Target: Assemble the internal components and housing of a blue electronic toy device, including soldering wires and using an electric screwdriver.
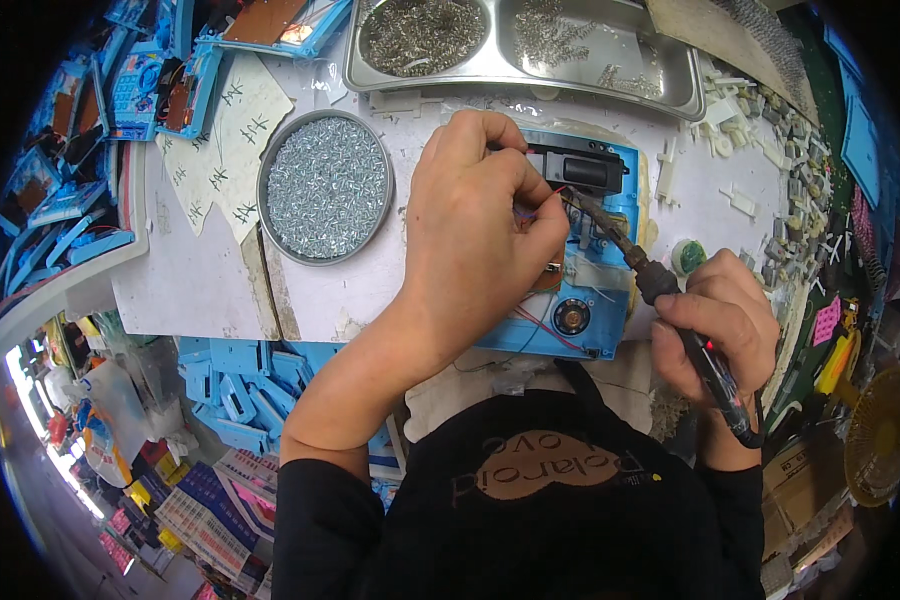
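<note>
My right hand (735, 320) is wrapped round the dark handle of a soldering iron (656, 282), whose metal tip slants up and left to the work. With its fingertips pinched together, my left hand (470, 215) holds a thin red wire (561, 189) close to that tip. Both hands are over a blue plastic housing (610, 335) lying on the bench. A black block (582, 173) sits in its upper part, and a small round speaker (572, 317) in its lower part. My left hand hides the middle of the housing and some of its wires.
Left of my hands stands a round tray (388, 190) of small metal parts. A steel tray (470, 78) with springs is at the back. White plastic pieces (730, 105) and a green roll (687, 257) lie to the right. Blue housings (235, 395) are piled below the bench.
</note>
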The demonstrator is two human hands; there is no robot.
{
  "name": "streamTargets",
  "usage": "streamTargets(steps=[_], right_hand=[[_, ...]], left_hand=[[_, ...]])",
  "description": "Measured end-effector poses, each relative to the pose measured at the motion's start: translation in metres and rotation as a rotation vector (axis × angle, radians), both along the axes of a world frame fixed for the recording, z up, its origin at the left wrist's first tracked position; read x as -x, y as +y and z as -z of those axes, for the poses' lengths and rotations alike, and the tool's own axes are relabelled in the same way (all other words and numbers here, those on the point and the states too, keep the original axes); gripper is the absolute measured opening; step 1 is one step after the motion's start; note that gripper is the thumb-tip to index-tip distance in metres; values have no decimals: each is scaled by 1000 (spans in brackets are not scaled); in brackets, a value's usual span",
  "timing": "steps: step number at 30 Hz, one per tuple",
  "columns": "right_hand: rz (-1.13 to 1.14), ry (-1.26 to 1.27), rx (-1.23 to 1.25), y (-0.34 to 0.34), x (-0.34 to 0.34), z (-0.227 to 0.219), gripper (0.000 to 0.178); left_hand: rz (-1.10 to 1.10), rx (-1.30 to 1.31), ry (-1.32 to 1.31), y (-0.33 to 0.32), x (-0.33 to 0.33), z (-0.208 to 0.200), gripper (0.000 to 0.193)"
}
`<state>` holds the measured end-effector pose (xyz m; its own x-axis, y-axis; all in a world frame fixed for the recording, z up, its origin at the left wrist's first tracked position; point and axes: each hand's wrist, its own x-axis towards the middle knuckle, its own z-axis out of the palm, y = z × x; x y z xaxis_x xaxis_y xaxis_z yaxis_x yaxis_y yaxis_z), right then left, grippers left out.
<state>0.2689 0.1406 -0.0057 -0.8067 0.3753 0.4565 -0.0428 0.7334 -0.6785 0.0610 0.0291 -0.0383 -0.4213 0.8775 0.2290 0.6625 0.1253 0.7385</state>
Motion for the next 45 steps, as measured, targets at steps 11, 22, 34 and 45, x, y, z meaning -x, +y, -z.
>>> streamTargets(steps=[11,22,34,45], right_hand=[[-11,-37,-77,0,0,-3,34],[-6,-21,8,4,-8,-6,30],[0,-21,23,8,-4,1,31],[-7,-7,25,8,3,4,32]], left_hand=[[-14,5,-11,1,-1,2,7],[-24,27,-20,0,-2,0,7],[-37,32,-24,-1,-3,1,7],[-34,1,29,0,-2,2,8]])
